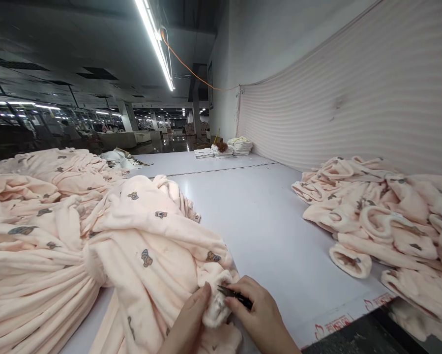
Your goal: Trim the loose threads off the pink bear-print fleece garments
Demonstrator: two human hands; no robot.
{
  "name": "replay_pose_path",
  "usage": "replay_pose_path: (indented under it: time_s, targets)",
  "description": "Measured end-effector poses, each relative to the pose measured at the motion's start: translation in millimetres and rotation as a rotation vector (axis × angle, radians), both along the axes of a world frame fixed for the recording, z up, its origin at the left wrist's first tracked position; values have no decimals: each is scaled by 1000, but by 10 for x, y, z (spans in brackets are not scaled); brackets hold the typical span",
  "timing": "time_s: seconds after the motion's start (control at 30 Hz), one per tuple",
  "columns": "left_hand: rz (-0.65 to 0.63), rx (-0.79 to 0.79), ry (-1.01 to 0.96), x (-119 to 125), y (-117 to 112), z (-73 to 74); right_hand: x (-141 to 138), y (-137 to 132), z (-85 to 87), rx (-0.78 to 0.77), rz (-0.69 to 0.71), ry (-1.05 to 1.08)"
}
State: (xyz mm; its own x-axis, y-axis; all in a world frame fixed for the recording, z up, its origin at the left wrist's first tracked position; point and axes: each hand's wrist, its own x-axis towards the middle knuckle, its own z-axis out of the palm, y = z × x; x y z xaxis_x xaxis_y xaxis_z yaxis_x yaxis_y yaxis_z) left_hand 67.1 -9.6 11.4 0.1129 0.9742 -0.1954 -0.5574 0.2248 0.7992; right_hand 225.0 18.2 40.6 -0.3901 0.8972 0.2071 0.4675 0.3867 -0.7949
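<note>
A pale pink fleece garment with small bear prints lies on the table in front of me. My left hand is closed on its bunched cuff, thumb on top, where white fuzzy inside shows. In my right hand are black thread snips, gripped between thumb and fingers. Their pointed tip lies over the cuff, just right of my left thumb. Whether the blades touch a thread is too small to tell.
More pink fleece is heaped on the left, gathered in folds. Another pile of fleece pieces covers the right side, partly over the table edge. Stacks of white cloth stand at the far end of the white table. A striped curtain hangs along the right.
</note>
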Motion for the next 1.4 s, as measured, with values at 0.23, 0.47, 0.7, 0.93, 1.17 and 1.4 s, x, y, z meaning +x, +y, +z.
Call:
replay_pose_path:
  time_s: [0.23, 0.47, 0.7, 0.93, 1.17, 1.4]
  targets:
    - [-14, -137, -131, -59, 24, -6, -41, 65, -44, -11, -20, 112]
    - [-31, -172, -186, -85, 28, -32, -195, 94, -135, -275, 33, 392]
    - [-9, -91, -141, -110, -22, -104, -329, 99, -168, -2, -62, 229]
    - [-18, -23, -171, -99, -36, -97, -47, 71, -164, -52, 45, 149]
    - [-70, -60, -134, -118, -47, -35, 105, 14, -24, 179, 174, -102]
    - [-35, -54, -47, -131, -26, -28, 85, 75, 32, 252, 237, -230]
